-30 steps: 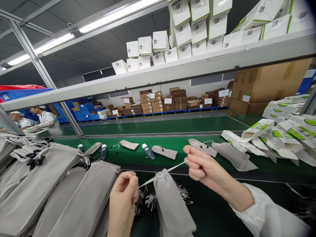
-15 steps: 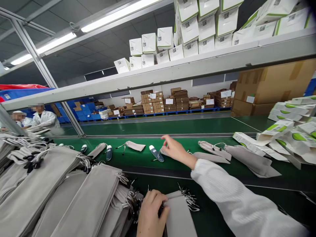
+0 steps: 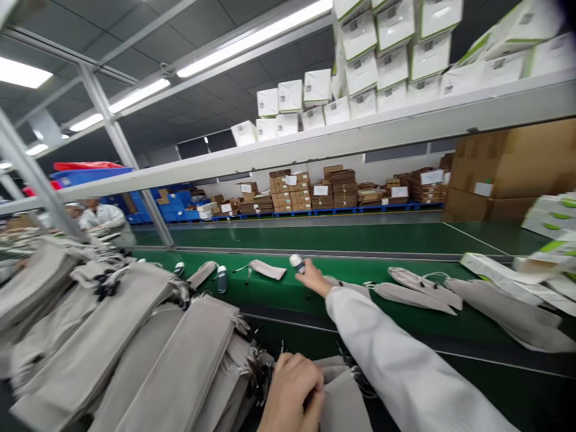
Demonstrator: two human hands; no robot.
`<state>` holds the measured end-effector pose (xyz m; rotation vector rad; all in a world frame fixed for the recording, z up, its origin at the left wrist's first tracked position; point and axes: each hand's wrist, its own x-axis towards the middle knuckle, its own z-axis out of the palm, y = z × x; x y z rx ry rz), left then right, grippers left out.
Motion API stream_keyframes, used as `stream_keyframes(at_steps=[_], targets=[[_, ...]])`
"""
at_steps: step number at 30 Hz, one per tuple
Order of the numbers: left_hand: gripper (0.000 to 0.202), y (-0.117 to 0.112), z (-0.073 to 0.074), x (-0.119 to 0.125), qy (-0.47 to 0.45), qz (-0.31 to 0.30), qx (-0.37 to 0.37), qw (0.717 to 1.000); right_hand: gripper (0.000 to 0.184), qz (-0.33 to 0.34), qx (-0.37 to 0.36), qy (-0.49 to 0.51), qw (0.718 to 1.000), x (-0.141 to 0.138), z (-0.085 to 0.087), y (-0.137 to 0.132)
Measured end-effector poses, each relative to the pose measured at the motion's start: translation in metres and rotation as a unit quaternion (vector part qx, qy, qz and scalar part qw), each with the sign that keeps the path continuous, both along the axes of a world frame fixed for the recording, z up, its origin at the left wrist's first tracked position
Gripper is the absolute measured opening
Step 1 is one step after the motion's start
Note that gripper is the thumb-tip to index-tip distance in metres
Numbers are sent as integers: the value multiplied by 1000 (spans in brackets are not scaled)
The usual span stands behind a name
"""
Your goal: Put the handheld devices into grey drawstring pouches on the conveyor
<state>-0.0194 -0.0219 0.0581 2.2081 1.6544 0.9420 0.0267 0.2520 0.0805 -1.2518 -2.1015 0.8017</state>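
Observation:
Over the green conveyor belt (image 3: 297,303), my right hand (image 3: 314,279) grips a small slate-blue device with a white top (image 3: 297,263), lifted off the belt and tilted. At the bottom middle, my left hand (image 3: 294,390) is closed with curled fingers at the edge of a grey drawstring pouch (image 3: 344,399); its fingertips are partly hidden. A heap of grey drawstring pouches (image 3: 180,360) with white cords and black toggles lies to the left of it. Another blue device (image 3: 222,279) and a loose pouch (image 3: 269,269) rest on the belt left of my right hand.
More filled-looking pouches (image 3: 414,297) lie on the belt to the right. Open white-and-green cartons (image 3: 499,279) pile up at the right edge. A shelf beam (image 3: 288,153) with white boxes crosses above. Two people in white work far left.
My right hand has closed on the blue device and raised it from the belt. My left hand's fingers have curled in more at the pouch. The view has shifted.

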Motion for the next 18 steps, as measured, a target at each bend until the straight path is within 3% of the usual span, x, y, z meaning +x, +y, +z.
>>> stream_keyframes(at_steps=[4,6,7,9,12,15,18], targets=[[23,-7,7,7,-172,-21,-20,985,39,72,0,189,979,28,26,-37],[21,-9,11,9,-251,-7,-13,968,58,134,-51,409,901,49,31,-67],[20,-10,14,10,-283,3,-6,959,66,140,-68,454,877,61,31,-82],[19,-11,21,13,-342,23,-1,940,77,135,-90,472,867,86,28,-111],[18,-13,34,22,-419,38,18,907,74,150,-102,432,883,114,17,-139],[18,-12,48,34,-477,56,88,873,47,201,-105,280,933,127,5,-149],[15,-12,61,37,-496,74,141,853,39,222,-44,189,956,132,-11,-150]])
